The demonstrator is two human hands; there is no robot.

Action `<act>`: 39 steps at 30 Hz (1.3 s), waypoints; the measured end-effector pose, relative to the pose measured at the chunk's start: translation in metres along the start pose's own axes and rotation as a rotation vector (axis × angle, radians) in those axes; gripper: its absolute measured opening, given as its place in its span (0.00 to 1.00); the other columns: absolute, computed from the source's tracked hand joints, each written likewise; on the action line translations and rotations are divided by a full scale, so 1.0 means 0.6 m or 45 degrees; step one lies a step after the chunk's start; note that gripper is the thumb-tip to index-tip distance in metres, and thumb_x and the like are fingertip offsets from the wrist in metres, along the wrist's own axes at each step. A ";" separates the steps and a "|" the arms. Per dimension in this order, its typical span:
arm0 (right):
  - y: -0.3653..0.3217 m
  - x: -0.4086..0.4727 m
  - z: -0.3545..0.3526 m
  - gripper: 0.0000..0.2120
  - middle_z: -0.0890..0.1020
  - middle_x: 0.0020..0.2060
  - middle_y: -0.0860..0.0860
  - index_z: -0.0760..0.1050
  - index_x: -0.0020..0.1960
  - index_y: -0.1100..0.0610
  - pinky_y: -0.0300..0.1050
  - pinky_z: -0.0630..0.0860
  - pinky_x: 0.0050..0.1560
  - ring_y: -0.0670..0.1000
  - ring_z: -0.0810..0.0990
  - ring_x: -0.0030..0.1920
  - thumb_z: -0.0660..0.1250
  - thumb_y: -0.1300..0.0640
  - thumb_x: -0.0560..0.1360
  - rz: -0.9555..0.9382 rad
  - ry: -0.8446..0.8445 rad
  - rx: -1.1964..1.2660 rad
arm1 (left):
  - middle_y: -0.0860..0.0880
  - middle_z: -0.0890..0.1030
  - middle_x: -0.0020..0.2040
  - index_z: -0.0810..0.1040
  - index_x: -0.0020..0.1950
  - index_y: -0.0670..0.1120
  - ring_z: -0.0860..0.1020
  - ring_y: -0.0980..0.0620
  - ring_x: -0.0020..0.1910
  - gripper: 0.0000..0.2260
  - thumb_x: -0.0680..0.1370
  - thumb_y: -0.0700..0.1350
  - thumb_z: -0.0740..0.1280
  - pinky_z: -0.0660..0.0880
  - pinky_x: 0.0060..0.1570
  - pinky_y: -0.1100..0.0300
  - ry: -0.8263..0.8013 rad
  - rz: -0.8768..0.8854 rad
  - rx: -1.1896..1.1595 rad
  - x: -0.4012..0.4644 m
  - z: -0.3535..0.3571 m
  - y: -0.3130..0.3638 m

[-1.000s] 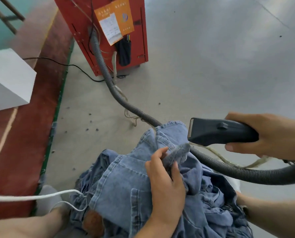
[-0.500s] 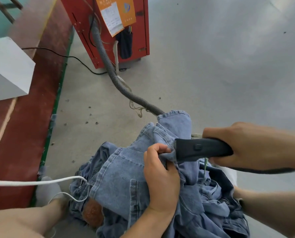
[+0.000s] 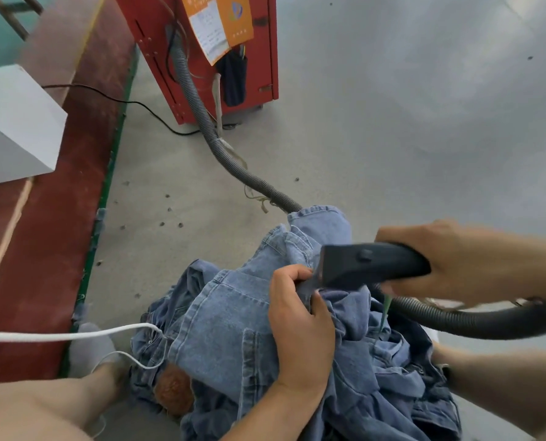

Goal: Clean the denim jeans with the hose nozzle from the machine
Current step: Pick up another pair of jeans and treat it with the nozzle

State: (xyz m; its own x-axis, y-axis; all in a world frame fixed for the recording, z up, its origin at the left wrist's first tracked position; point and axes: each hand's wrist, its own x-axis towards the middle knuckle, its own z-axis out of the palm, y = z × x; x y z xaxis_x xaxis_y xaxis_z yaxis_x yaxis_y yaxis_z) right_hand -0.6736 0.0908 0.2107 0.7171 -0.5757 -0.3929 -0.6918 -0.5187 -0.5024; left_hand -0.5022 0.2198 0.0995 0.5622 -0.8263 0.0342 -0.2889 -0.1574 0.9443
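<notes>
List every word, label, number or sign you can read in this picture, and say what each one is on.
No text here can be read.
Orange label on the red machine: a round logo and small print, too blurred to read.
White paper sheet overlapping that label: lines of print, too small and blurred to read.
Hose nozzle, denim jeans: no lettering visible.

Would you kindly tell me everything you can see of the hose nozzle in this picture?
The nozzle is a dark grey, smooth piece that looks like plastic, with a flat squared mouth at its left end and a small raised button on its side. It lies roughly level, mouth pointing left. The right hand grips its rear. The mouth meets a fold of the jeans that the left hand pinches up. A grey ribbed hose leaves its rear, runs off to the right and also shows running from the red machine.
</notes>
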 end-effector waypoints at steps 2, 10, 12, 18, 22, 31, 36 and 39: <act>-0.002 0.009 -0.013 0.10 0.81 0.39 0.33 0.71 0.51 0.34 0.33 0.73 0.33 0.39 0.81 0.35 0.71 0.40 0.75 0.077 0.131 0.008 | 0.56 0.74 0.49 0.71 0.51 0.54 0.76 0.55 0.49 0.21 0.73 0.28 0.69 0.75 0.52 0.62 0.036 0.088 0.054 0.000 -0.001 -0.001; -0.010 -0.011 -0.024 0.13 0.84 0.40 0.39 0.73 0.55 0.35 0.36 0.79 0.37 0.42 0.83 0.34 0.71 0.37 0.72 0.124 -0.137 0.107 | 0.57 0.73 0.49 0.71 0.50 0.54 0.75 0.58 0.50 0.23 0.71 0.26 0.67 0.71 0.52 0.70 0.034 0.110 0.020 0.000 0.003 0.004; -0.012 0.005 -0.007 0.10 0.84 0.40 0.37 0.73 0.51 0.34 0.33 0.77 0.36 0.41 0.82 0.35 0.72 0.41 0.73 0.129 -0.100 0.100 | 0.55 0.74 0.48 0.73 0.49 0.50 0.75 0.58 0.49 0.21 0.70 0.24 0.67 0.71 0.51 0.70 0.025 0.130 0.018 -0.001 0.002 0.002; 0.044 0.018 -0.052 0.11 0.82 0.30 0.56 0.78 0.49 0.40 0.44 0.79 0.29 0.54 0.80 0.26 0.78 0.42 0.71 0.300 0.196 0.570 | 0.51 0.73 0.46 0.69 0.41 0.51 0.73 0.55 0.46 0.26 0.63 0.19 0.65 0.70 0.45 0.67 -0.026 0.247 0.050 -0.011 -0.013 -0.006; 0.050 0.002 -0.055 0.21 0.84 0.35 0.57 0.79 0.57 0.41 0.43 0.80 0.32 0.52 0.81 0.28 0.78 0.35 0.70 0.241 -0.322 0.604 | 0.52 0.73 0.46 0.70 0.40 0.50 0.74 0.56 0.46 0.25 0.64 0.19 0.68 0.71 0.46 0.67 -0.001 0.229 -0.003 -0.011 -0.017 -0.009; 0.030 0.058 -0.005 0.06 0.80 0.31 0.53 0.80 0.51 0.45 0.46 0.78 0.32 0.53 0.77 0.30 0.75 0.52 0.77 0.395 0.043 0.711 | 0.51 0.73 0.37 0.67 0.35 0.52 0.68 0.53 0.36 0.22 0.72 0.29 0.72 0.68 0.38 0.62 -0.136 -0.201 -0.370 0.013 -0.044 -0.019; 0.017 0.037 -0.045 0.12 0.81 0.35 0.56 0.80 0.54 0.49 0.46 0.77 0.32 0.55 0.77 0.30 0.78 0.47 0.75 0.191 -0.270 0.772 | 0.41 0.85 0.56 0.76 0.61 0.42 0.83 0.40 0.55 0.20 0.78 0.23 0.61 0.82 0.52 0.51 -0.302 -0.725 -1.210 0.034 -0.058 -0.020; -0.013 0.047 -0.020 0.12 0.83 0.35 0.53 0.80 0.51 0.46 0.46 0.79 0.35 0.52 0.79 0.31 0.78 0.44 0.72 0.214 -0.387 0.610 | 0.36 0.83 0.61 0.75 0.68 0.40 0.82 0.38 0.61 0.27 0.76 0.19 0.57 0.82 0.54 0.51 -0.404 -0.707 -1.195 0.030 -0.059 -0.015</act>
State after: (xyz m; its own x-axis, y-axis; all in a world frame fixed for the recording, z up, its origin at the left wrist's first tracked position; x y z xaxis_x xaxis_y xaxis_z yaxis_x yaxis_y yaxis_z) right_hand -0.6493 0.0712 0.2126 0.6422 -0.3816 -0.6648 -0.7330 -0.0518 -0.6783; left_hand -0.4624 0.2256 0.1031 0.1710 -0.8895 -0.4238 0.7088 -0.1877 0.6800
